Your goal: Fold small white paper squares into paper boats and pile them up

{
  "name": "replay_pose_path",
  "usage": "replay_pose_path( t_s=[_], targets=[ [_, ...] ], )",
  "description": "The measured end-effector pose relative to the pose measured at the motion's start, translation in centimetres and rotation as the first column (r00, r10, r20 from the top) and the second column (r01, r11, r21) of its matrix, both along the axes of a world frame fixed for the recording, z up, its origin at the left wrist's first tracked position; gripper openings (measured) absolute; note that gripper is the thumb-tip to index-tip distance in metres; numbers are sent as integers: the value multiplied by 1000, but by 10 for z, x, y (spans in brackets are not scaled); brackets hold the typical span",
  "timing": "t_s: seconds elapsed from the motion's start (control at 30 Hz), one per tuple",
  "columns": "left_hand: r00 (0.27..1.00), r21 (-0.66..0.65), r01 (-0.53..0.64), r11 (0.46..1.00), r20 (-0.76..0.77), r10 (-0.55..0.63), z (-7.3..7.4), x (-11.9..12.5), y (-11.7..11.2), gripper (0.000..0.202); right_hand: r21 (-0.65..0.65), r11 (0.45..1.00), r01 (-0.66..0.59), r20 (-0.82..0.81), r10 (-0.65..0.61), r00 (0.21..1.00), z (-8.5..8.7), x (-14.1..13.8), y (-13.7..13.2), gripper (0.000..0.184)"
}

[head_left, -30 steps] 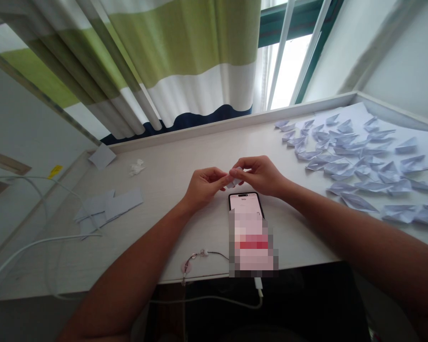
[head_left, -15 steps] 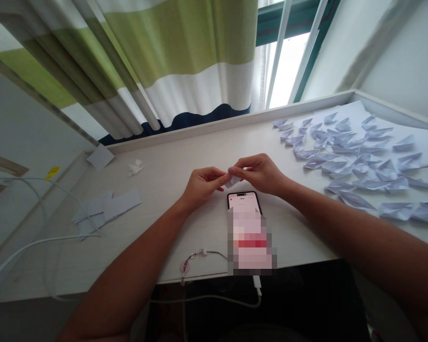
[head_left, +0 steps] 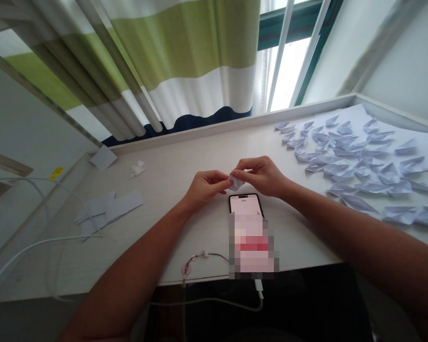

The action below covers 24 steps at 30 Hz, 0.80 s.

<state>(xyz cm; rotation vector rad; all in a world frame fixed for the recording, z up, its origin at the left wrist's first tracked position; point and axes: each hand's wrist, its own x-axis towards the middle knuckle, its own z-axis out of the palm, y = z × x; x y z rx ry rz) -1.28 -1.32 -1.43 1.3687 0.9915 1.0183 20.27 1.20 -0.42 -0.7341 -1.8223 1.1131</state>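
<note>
The folded white paper piece (head_left: 236, 183) is showing more of itself below the fingertips than it was a moment ago, and both hands are pinching it together just above the phone (head_left: 245, 203). The left hand (head_left: 205, 186) is gripping its left side while the right hand (head_left: 260, 176) is pressing from above, their fingers hiding most of its shape. The phone's lower part is pixelated and unreadable. To the right, many paper boats (head_left: 345, 161) are lying on a white sheet (head_left: 423, 147), and paper strips (head_left: 123, 205) are lying at the left of the desk (head_left: 171, 156).
</note>
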Motion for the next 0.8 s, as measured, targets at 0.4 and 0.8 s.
replay_pose_path(
  t_s=[0.4, 0.8],
  targets=[
    [998, 29, -62, 998, 23, 62, 3, 0, -1, 37, -102, 994, -46, -69, 39, 997, -3, 0, 3, 25],
    [989, 53, -142, 988, 45, 139, 5, 4, -1, 28, -112, 994, 7, -42, -12, 999, -11, -3, 7, 45]
  ],
)
